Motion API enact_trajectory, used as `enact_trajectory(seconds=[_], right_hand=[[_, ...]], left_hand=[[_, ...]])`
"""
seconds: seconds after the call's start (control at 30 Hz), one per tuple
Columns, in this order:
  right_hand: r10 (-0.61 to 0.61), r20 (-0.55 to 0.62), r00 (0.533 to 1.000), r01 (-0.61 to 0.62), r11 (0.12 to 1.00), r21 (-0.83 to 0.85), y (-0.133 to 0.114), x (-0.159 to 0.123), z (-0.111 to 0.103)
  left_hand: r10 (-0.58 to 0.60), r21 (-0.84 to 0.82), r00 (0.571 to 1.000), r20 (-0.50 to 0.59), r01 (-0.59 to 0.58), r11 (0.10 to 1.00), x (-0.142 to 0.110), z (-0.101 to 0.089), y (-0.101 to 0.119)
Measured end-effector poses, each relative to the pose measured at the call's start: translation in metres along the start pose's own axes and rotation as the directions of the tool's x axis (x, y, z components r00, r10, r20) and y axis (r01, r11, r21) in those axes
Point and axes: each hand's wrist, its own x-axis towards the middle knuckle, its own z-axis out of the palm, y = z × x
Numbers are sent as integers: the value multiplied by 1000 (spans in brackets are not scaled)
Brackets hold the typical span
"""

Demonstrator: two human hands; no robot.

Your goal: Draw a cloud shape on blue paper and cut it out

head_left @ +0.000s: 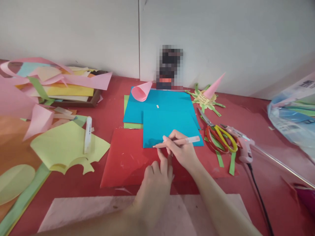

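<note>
In my right hand (180,150) is a slim pinkish pen (183,141) with a pale end. Its tip points left, close to the lower edge of a blue paper sheet (169,121); I cannot tell whether it touches. My left hand (158,173) lies over the red sheet (125,157), fingers stretched forward, the fingertips at the blue sheet's lower edge. Beneath this sheet is another blue sheet (135,108), with light green paper (133,125) under it. A pink paper cone (142,92) lies at the top left corner of the blue paper.
To the right are scissors (221,137), green strips (232,164), a corded pink glue gun (244,146) and a paper flower with a pink cone (206,96). Leftward lie a yellow-green cut-out (66,147), a white marker (88,134) and a box (94,101) of paper scraps. A wall stands behind.
</note>
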Motion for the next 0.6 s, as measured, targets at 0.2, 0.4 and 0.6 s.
enact_trajectory(seconds=[0.2,0.4,0.6], right_hand=[[-1,-44,999,1,1000,-15,-2,0,0],[-4,-35,999,4,1000,-14,0,0,0],[-4,10,1000,3,999,34,1,-1,0]], left_hand=[[-3,1,1000,-8,3,1000,1,0,0],[11,1,1000,4,-11,1000,1,-1,-1],[6,-16,1000,3,-6,1000,1,-3,-2]])
